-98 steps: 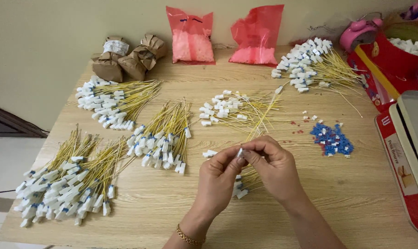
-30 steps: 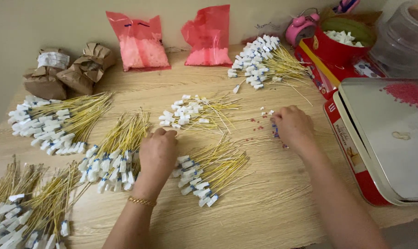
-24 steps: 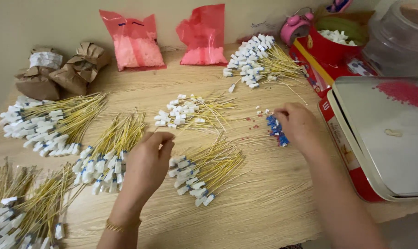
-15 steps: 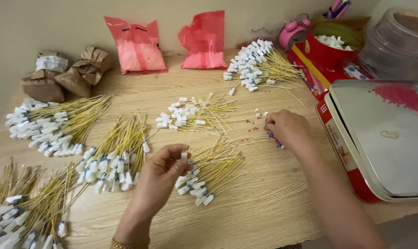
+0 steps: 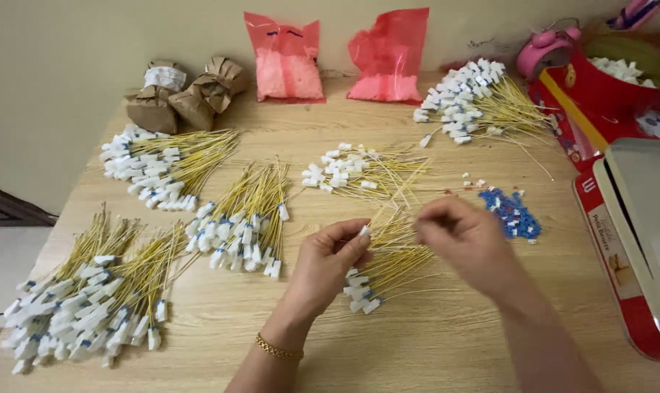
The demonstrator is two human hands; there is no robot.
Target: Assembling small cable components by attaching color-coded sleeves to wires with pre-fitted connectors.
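Note:
My left hand [image 5: 327, 259] pinches the white connector end of a thin yellow wire [image 5: 364, 231] between thumb and forefinger, just above a small loose pile of yellow wires with white connectors [image 5: 390, 271] on the wooden table [image 5: 446, 342]. My right hand [image 5: 470, 244] hovers a little to the right of it, motion-blurred, with the fingertips drawn together and pointing at the left hand; anything between them is hidden. A small heap of blue plastic pieces [image 5: 512, 213] lies just right of my right hand.
Several bundles of yellow wires lie around: far left [image 5: 162, 164], front left [image 5: 90, 291], centre left [image 5: 243, 218], centre [image 5: 352, 171], back right [image 5: 468, 98]. Two red plastic bags [image 5: 286, 58], brown paper packets [image 5: 188, 94], a red bowl [image 5: 599, 80] and a red tin [image 5: 621, 247] line the edges.
My right hand has come back leftward from the blue pieces toward my left hand. My left hand has lifted a wire from the small pile. The view has swung left.

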